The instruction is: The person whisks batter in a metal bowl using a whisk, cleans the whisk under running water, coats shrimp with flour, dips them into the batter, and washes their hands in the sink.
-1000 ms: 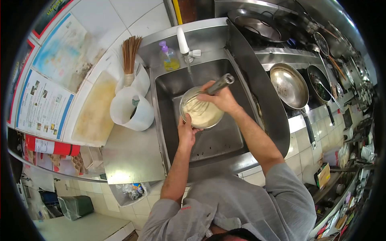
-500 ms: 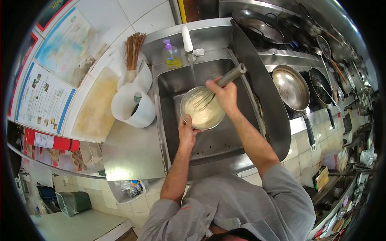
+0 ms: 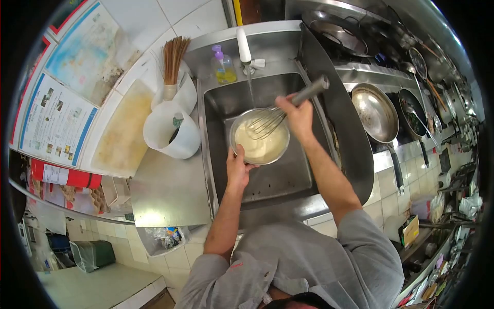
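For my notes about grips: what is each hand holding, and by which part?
The right hand holds the whisk by its handle; the left hand holds the bowl by its near-left side, thumb at the rim.

Clock on bowl (image 3: 233, 132): sink floor (image 3: 275, 181) is leaving room at 5–6, between forearms (image 3: 225, 221). Tap (image 3: 244, 45) and water stream (image 3: 250, 88) are blocking 12, right hand (image 3: 298, 117) plus whisk (image 3: 313, 91) 2, left hand (image 3: 238, 170) 7. White tub (image 3: 162, 147) is standing at 9.

Metal whisk (image 3: 278, 114) — glossy, metal bowl (image 3: 233, 135) — smooth, dull metal sink (image 3: 280, 178), matt plastic bucket (image 3: 182, 147)
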The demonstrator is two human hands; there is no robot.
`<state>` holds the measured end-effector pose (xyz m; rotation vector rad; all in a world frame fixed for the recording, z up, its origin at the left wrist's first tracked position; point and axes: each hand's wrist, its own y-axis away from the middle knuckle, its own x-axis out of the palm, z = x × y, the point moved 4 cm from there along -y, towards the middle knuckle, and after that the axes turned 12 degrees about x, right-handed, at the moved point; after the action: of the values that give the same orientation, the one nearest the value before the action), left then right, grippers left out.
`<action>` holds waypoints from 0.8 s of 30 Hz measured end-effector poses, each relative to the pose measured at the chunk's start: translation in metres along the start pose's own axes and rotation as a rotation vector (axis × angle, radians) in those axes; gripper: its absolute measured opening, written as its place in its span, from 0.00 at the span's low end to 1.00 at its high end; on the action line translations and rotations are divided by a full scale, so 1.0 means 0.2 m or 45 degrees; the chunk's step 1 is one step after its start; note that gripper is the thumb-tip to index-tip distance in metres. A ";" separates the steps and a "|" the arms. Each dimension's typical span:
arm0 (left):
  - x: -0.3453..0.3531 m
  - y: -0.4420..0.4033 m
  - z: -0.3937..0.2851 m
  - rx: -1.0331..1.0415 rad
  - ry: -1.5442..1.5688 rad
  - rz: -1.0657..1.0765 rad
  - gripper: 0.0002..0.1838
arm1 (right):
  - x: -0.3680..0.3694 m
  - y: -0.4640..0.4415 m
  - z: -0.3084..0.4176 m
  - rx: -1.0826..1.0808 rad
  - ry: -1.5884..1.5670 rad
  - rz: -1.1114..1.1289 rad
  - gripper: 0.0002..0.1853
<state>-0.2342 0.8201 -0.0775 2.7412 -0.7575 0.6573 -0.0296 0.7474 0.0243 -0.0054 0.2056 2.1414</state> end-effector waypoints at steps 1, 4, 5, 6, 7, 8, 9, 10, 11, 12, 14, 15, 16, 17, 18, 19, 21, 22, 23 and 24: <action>0.01 -0.02 0.00 -0.004 0.023 -0.004 0.21 | 0.06 0.05 -0.01 -0.101 -0.002 0.196 0.11; -0.01 0.00 -0.02 -0.013 0.020 -0.015 0.21 | 0.08 0.07 0.03 -0.317 0.131 0.493 0.10; -0.01 0.00 -0.03 -0.004 -0.003 -0.015 0.21 | 0.03 0.01 0.06 -0.191 0.071 0.280 0.10; -0.01 0.02 -0.02 -0.014 -0.004 -0.017 0.21 | -0.02 -0.01 0.05 -0.059 0.016 0.069 0.10; 0.01 0.03 0.00 -0.034 0.011 -0.026 0.21 | 0.00 0.00 0.04 -0.127 -0.169 0.005 0.10; 0.03 0.00 0.01 -0.040 0.027 -0.029 0.21 | 0.02 0.02 0.03 -0.143 -0.172 0.006 0.10; 0.02 -0.02 0.00 -0.032 0.027 -0.024 0.21 | 0.07 0.08 0.03 -0.261 0.004 0.233 0.10; 0.00 -0.03 -0.01 -0.020 0.030 -0.011 0.21 | 0.11 0.13 0.03 -0.370 0.186 0.460 0.10; -0.02 -0.03 -0.01 -0.010 0.032 -0.002 0.21 | 0.08 0.10 0.03 -0.270 0.099 0.490 0.10; -0.02 -0.02 -0.01 -0.014 0.027 -0.005 0.21 | 0.04 0.06 0.04 -0.051 0.049 0.390 0.09; 0.00 0.00 0.00 -0.022 -0.005 -0.023 0.21 | 0.00 0.00 0.05 0.039 -0.047 0.053 0.09; 0.03 0.00 0.00 -0.051 0.040 -0.007 0.20 | 0.02 0.03 0.04 0.024 -0.048 0.054 0.09; 0.03 -0.02 0.00 -0.040 0.042 0.001 0.20 | 0.11 0.11 0.02 -0.164 0.023 0.296 0.10; 0.02 -0.03 0.01 -0.039 0.048 -0.001 0.20 | 0.17 0.17 0.01 -0.341 0.097 0.536 0.10; 0.01 -0.03 0.02 -0.044 0.054 -0.007 0.20 | 0.19 0.23 0.07 -0.529 0.356 0.621 0.13; -0.01 -0.02 0.00 -0.055 -0.013 0.038 0.20 | 0.19 0.23 0.11 -0.523 0.321 0.603 0.13; -0.01 0.00 0.00 -0.054 0.008 -0.002 0.19 | 0.19 0.21 0.12 -0.512 0.282 0.580 0.13; -0.01 -0.01 -0.02 -0.030 0.036 -0.049 0.19 | 0.17 0.18 0.10 -0.383 0.422 0.325 0.14; -0.01 -0.02 -0.04 -0.016 0.038 -0.050 0.19 | 0.15 0.16 0.11 -0.259 0.555 0.069 0.16; -0.01 -0.02 -0.04 -0.002 0.027 -0.050 0.19 | 0.16 0.17 0.12 -0.271 0.557 0.074 0.16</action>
<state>-0.2359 0.8277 -0.0708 2.7358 -0.6973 0.6763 -0.0744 0.7588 0.0495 -0.6005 0.2313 2.1878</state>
